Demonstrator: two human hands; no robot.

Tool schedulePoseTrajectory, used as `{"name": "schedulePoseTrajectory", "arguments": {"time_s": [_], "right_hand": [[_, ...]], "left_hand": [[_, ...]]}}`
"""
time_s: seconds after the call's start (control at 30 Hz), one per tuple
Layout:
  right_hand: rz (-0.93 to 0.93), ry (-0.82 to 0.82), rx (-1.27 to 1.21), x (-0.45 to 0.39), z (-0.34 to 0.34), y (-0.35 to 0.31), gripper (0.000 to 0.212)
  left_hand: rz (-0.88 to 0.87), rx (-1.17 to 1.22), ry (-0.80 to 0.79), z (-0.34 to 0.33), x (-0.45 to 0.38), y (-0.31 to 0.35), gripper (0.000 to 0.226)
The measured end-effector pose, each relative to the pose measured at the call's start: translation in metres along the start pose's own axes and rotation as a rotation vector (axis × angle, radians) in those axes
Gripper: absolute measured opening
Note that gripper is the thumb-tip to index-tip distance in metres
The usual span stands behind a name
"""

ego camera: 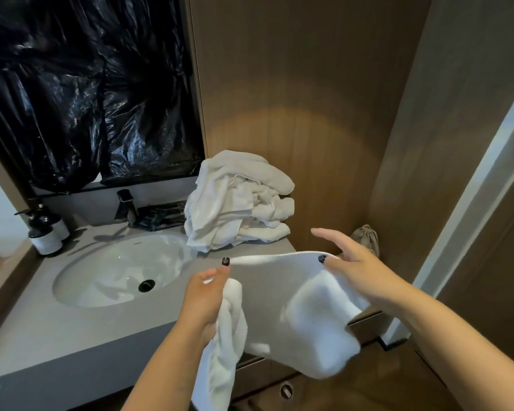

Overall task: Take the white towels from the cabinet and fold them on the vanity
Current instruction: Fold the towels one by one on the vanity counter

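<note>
Both hands hold one white towel (315, 310) in the air above the front right part of the grey vanity top (72, 330). The left hand (204, 298) grips a bunched end of the towel, thumb extended along the upper hem, with the cloth hanging below the wrist. The right hand (349, 262) pinches the same hem between thumb and palm side, its fingers extended and spread; the two hands are well apart, and the hem runs taut between them. The remainder of the towel sags downward past the counter's front edge. A loose pile of white towels (238, 203) rests at the back right of the vanity, against the wooden wall panel (303, 84). To the left of the pile sits the oval sink basin (116, 271) with a dark faucet (126, 207) behind it. Two dark pump bottles (45, 229) stand at the far left. Black plastic sheeting (80, 84) covers the mirror area above.
</note>
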State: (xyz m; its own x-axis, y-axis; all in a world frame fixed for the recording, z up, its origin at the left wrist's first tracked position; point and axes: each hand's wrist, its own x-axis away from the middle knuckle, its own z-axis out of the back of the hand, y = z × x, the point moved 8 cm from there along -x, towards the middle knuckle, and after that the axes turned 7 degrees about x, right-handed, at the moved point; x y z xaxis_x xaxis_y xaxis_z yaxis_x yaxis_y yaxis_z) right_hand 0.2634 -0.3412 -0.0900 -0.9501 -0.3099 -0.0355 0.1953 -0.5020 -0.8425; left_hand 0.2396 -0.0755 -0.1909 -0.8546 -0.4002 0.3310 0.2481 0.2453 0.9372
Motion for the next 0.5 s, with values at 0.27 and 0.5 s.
{"name": "schedulePoseTrajectory", "arguments": {"time_s": [0.27,0.5], "right_hand": [[-0.165,-0.2,-0.5,0.013,-0.083,-0.002,0.031],[0.262,0.074,0.686,0.011,-0.08,-0.022,0.012]], "left_hand": [[0.172,0.353,-0.171,-0.016,0.022,-0.024,0.027],[0.085,0.343,-0.237,-0.005,0.023,-0.032,0.021]]}}
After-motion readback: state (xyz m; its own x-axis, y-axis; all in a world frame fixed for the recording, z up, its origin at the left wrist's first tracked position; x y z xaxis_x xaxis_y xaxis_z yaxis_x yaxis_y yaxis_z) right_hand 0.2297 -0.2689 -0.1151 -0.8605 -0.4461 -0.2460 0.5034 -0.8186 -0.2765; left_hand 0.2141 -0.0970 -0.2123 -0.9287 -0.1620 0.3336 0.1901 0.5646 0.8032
